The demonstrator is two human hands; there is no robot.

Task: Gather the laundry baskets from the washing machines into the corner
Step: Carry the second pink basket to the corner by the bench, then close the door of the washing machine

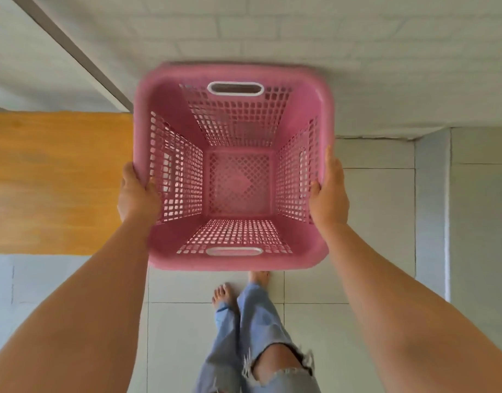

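Observation:
A pink plastic laundry basket with latticed walls and two white-rimmed handle slots hangs in the air in front of me, open side up and empty. My left hand grips its left rim and my right hand grips its right rim. The basket's far edge is close to a white brick wall. Its outline is slightly blurred.
An orange wooden panel stands at the left, against a grey wall. A grey panel rises at the right. Pale floor tiles lie below, where my bare feet and torn jeans show.

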